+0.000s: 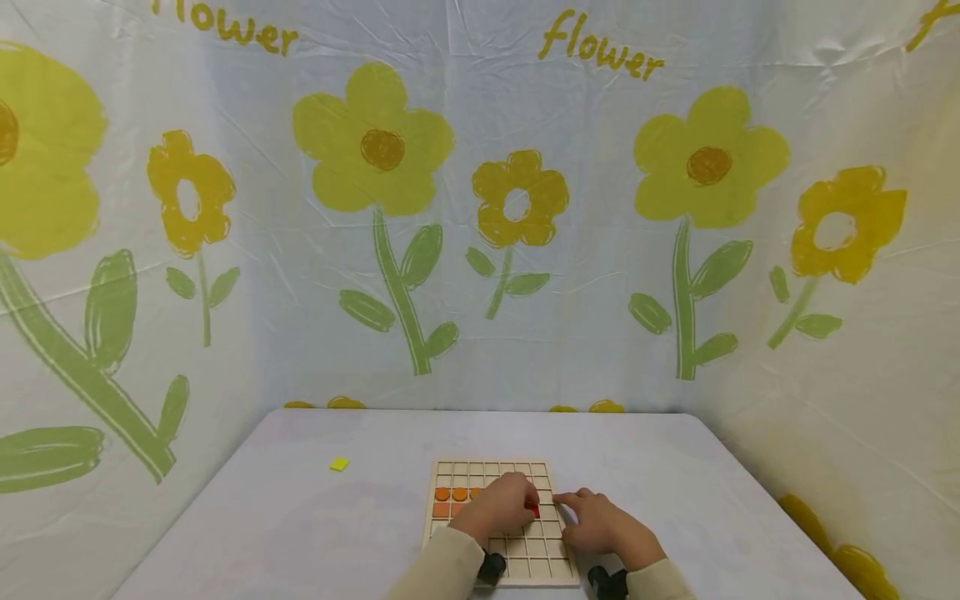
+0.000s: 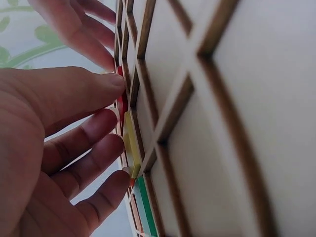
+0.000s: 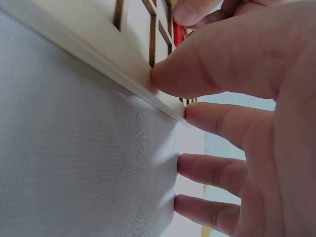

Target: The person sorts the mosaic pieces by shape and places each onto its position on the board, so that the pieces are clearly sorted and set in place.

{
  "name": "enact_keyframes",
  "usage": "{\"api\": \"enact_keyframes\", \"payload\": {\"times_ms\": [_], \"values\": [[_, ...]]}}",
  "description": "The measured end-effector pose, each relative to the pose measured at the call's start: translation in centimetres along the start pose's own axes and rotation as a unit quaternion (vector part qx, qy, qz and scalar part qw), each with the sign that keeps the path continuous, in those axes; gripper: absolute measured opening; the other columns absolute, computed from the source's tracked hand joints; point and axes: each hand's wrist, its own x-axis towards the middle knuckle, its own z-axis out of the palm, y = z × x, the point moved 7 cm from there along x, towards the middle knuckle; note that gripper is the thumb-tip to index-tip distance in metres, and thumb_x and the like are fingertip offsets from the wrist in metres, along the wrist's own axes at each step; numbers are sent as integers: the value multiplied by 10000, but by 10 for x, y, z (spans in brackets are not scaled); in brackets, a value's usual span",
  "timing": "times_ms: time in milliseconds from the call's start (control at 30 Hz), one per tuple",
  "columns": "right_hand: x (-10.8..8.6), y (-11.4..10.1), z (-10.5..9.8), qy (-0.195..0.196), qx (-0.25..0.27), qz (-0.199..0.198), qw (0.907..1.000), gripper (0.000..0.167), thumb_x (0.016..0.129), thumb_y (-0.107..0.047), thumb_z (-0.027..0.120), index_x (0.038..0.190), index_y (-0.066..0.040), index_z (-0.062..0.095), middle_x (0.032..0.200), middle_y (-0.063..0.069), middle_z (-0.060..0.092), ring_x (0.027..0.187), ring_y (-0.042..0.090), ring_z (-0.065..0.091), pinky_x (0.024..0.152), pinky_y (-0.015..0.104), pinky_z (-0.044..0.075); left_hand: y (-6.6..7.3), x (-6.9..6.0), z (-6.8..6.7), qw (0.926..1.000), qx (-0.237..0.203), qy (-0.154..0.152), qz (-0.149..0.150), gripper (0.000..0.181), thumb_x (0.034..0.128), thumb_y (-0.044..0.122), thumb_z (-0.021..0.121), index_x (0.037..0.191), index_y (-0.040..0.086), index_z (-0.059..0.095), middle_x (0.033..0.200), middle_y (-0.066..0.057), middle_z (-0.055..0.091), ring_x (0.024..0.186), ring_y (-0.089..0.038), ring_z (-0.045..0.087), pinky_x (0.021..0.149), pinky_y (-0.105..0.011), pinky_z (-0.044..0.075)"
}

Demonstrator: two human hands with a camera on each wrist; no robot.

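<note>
A wooden grid board [image 1: 536, 550] lies on the table. My left hand [image 1: 498, 504] reaches over its middle, with thumb and fingertips at a red square tile [image 1: 535, 510] in the grid. In the left wrist view the thumb lies against the red tile [image 2: 121, 94], and the other fingers bend close to a yellow tile [image 2: 131, 143] and a green tile [image 2: 146, 205]. Along the board's right edge rests my right hand [image 1: 600, 523], its thumb and index finger touching the rim [image 3: 143, 94] and its other fingertips at the tabletop. Part of the tile row is hidden behind the left hand.
Orange round pieces [image 1: 442, 494] form a row at the board's left, above orange square tiles [image 1: 441, 510]. A loose yellow square [image 1: 339, 464] lies on the white table [image 1: 300, 533], left of the board. A flower-printed curtain [image 1: 480, 350] surrounds the table.
</note>
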Motion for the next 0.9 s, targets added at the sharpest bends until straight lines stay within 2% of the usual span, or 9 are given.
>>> {"api": "enact_keyframes", "payload": {"times_ms": [167, 300, 500, 700, 900], "values": [[0, 0, 2, -34, 16, 40, 10000, 554, 759, -217, 615, 1307, -133, 595, 1274, 128, 566, 1178, 428, 520, 922, 608, 439, -6, -3, -4, 9998, 50, 177, 27, 150, 840, 112, 668, 966, 121, 748, 903, 62, 690, 813, -59, 611, 711, -237, 508], [1, 1, 4, -53, 16, 125, 9999, 557, 755, -226, 615, 1306, -143, 597, 1282, 124, 565, 1181, 420, 519, 927, 612, 436, -11, -11, -11, 9995, 103, 305, 70, 220, 847, 129, 656, 1050, 117, 741, 1000, 37, 691, 933, -94, 634, 792, -256, 526], [2, 1, 4, -50, -27, 232, 9997, 554, 755, -229, 627, 1304, -152, 597, 1292, 124, 561, 1190, 416, 515, 943, 618, 429, -22, -23, -26, 9987, -85, 498, 73, 217, 887, 138, 625, 1068, 84, 730, 1021, -7, 673, 955, -150, 621, 817, -291, 524], [3, 2, 3, -51, -23, 323, 9995, 553, 767, -228, 626, 1315, -160, 589, 1318, 125, 549, 1210, 413, 500, 958, 626, 417, -42, -31, -37, 9975, -62, 692, -89, 224, 887, 148, 612, 1071, 81, 723, 1004, -18, 646, 936, -175, 620, 835, -330, 522], [1, 4, 4, -206, 57, 357, 9991, 524, 802, -258, 646, 1313, -157, 589, 1355, 136, 533, 1246, 423, 482, 988, 646, 388, -62, -40, -45, 9966, -203, 754, -273, 239, 894, 162, 613, 1092, 76, 715, 1014, -16, 631, 964, -199, 612, 851, -374, 516]]}}
